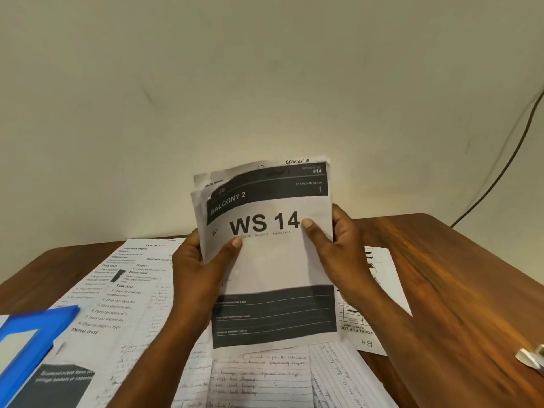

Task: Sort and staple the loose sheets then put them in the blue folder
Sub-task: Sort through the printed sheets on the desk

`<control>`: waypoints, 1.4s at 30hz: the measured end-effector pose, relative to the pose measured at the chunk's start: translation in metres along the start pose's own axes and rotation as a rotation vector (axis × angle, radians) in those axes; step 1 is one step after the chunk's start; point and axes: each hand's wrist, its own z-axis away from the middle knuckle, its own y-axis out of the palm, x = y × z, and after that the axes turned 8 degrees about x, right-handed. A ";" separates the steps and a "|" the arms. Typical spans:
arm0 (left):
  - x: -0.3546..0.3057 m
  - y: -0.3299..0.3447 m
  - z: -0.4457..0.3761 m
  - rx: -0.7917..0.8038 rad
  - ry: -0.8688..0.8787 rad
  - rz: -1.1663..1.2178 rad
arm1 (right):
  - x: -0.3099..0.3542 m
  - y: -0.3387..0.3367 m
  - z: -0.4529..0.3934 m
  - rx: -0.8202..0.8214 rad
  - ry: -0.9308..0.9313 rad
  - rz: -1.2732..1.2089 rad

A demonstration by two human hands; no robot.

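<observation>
I held the stack of sheets (265, 254) upright above the table (459, 260), left hand (203, 266) and right hand (338, 248) pinching its sides to square the edges, the blue folder (26, 340) lying left of it.

Upright sheet stack (265, 254), loose sheets (259, 375) flat, blue folder (26, 340) left

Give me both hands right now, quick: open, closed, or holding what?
Left hand: closed on the left edge of the stack of sheets, thumb on front.
Right hand: closed on the stack's right edge, thumb on front.
</observation>
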 end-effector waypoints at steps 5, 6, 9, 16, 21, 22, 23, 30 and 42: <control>0.013 -0.003 0.000 0.066 -0.141 -0.037 | -0.008 0.002 0.003 0.087 0.058 -0.032; 0.015 -0.004 -0.001 0.066 -0.153 -0.043 | -0.010 0.002 0.003 0.085 0.067 -0.034; 0.020 -0.006 -0.002 0.089 -0.186 -0.052 | -0.012 0.001 0.003 0.087 0.101 -0.031; 0.019 -0.009 -0.003 0.115 -0.189 -0.145 | -0.021 0.002 0.000 0.032 0.104 0.123; 0.030 -0.014 -0.003 0.197 -0.311 -0.162 | -0.034 -0.001 0.005 0.205 0.264 0.207; 0.032 -0.017 -0.004 0.183 -0.317 -0.165 | -0.034 -0.001 0.005 0.236 0.281 0.216; 0.033 -0.018 -0.005 0.173 -0.318 -0.166 | -0.032 -0.002 0.005 0.262 0.303 0.226; 0.036 -0.027 -0.010 0.147 -0.325 -0.168 | -0.036 -0.048 -0.005 0.165 0.423 0.808; 0.044 -0.028 -0.013 0.146 -0.358 -0.213 | -0.064 -0.053 0.000 0.554 0.609 1.061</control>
